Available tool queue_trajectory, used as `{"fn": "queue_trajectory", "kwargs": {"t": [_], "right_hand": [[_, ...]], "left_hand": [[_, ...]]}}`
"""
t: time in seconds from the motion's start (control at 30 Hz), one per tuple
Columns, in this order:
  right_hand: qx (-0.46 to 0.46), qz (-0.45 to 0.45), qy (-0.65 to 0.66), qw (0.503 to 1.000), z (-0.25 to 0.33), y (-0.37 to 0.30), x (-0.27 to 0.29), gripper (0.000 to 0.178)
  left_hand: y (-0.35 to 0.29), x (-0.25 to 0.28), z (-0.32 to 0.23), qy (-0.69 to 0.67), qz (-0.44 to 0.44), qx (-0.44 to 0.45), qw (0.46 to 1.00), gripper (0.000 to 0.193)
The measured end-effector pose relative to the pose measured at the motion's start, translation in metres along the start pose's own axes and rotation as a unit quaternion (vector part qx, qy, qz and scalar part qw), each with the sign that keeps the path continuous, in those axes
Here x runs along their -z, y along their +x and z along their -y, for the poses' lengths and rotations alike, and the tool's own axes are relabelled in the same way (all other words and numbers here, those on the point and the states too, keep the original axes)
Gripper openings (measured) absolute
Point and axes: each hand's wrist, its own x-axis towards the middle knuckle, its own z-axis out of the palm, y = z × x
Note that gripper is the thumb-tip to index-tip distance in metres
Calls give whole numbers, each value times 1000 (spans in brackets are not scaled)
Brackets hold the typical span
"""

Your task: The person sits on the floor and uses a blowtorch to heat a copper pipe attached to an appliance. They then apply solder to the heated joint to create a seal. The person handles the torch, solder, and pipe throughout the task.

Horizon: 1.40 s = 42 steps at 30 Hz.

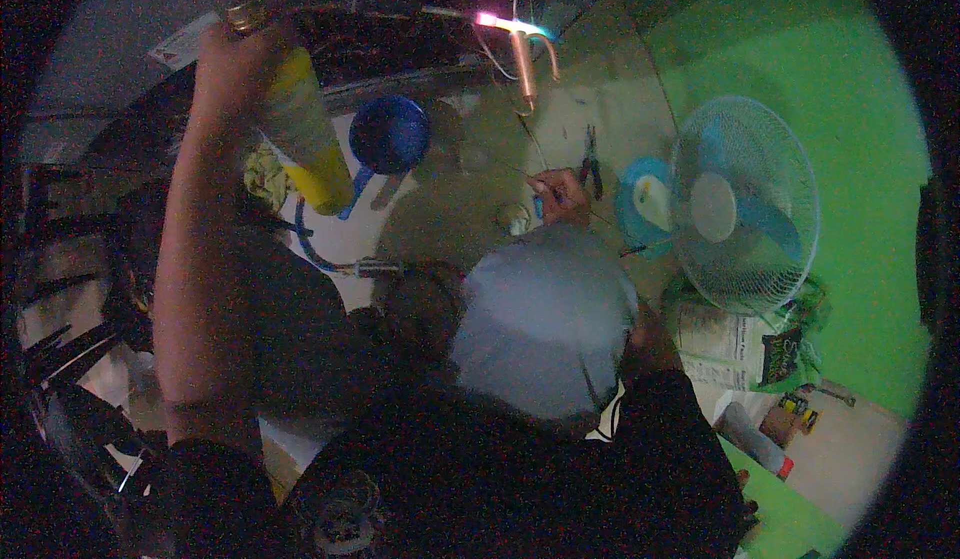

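At the upper left, my left hand [235,64] is wrapped round the upper end of a yellow and pale gas canister [300,124], which has a brass-coloured fitting [245,17]. The canister hangs tilted, its base toward the middle. Near the top, a bright pink and white glow lights a copper tube piece [523,64] with bent thin ends. Below it, my right hand [562,195] is closed in a pinch on a thin rod [537,146] that points up toward the copper. Something small and blue shows at its fingers. A large pale grey rounded thing [545,324] hides part of my right forearm.
Pliers [592,164] lie just right of my right hand. A blue dipper [390,137] with a handle lies beside the canister. A crumpled yellowish cloth [267,177], a white fan [742,204], a blue plate-like disc [645,204] and a printed bag [735,344] surround the area. A green wall stands right.
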Motion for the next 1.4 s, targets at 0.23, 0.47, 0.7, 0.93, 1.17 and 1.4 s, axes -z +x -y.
{"fn": "queue_trajectory", "kwargs": {"t": [0.23,0.47,0.7,0.93,1.17,1.4], "right_hand": [[-100,-160,181,965,111,40,86,27],[102,-169,64,978,215,114,119,16],[188,-62,14,980,210,128,85,24],[211,-38,-31,976,206,123,85,25],[223,-89,21,971,200,126,80,14],[199,-14,-99,975,212,119,88,22]], "left_hand": [[-26,-5,-12,-62,0,7,998,24],[-37,-9,-25,-53,-33,48,997,25],[-38,-11,-26,-11,-20,-18,1000,21],[-42,-12,-36,2,-33,-18,999,19],[-39,-12,-31,7,-36,-55,998,17],[-39,-10,-33,27,-39,-30,998,18]]}}
